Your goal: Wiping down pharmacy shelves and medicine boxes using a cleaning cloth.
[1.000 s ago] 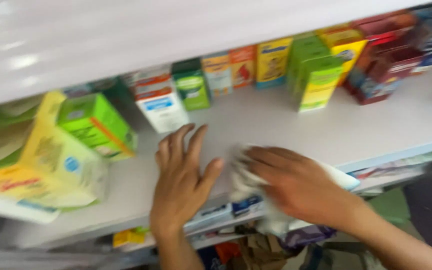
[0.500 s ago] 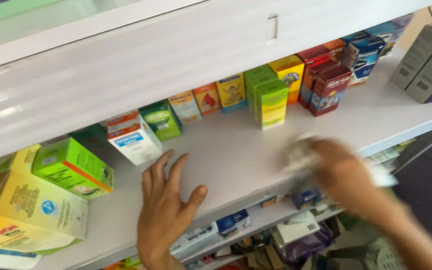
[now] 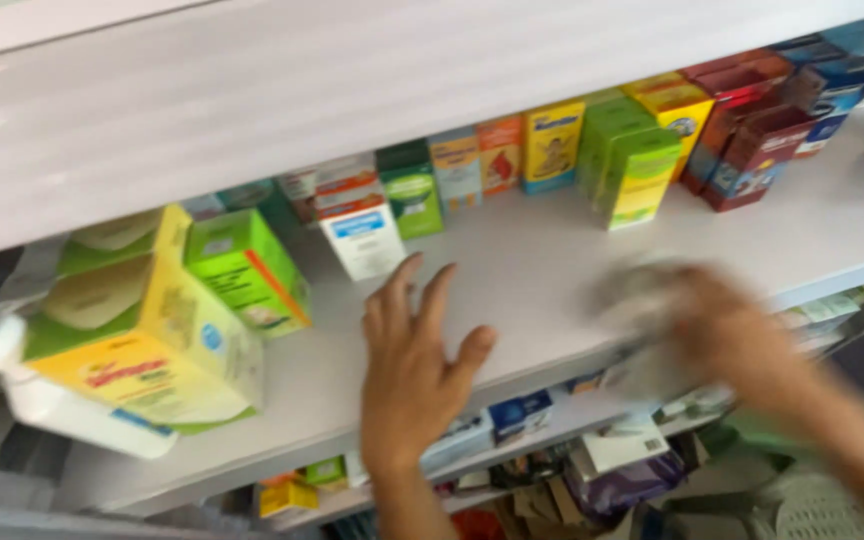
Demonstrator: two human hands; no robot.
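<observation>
Wiping along the white shelf, cloth now further right

The right hand (image 3: 742, 345), a blur, has slid rightward along the shelf (image 3: 542, 270) since a moment ago, its grip closed on a pale crumpled cloth (image 3: 642, 295) pressed to the surface just in front of the green boxes (image 3: 637, 165). The left hand (image 3: 412, 365) stays flat on the shelf near its front edge, fingers spread, holding nothing. The big yellow-and-green carton (image 3: 142, 330) lies tilted at the far left. I judge the middle stretch already covered, with the part near the dark red boxes (image 3: 752, 150) still to reach.
</observation>
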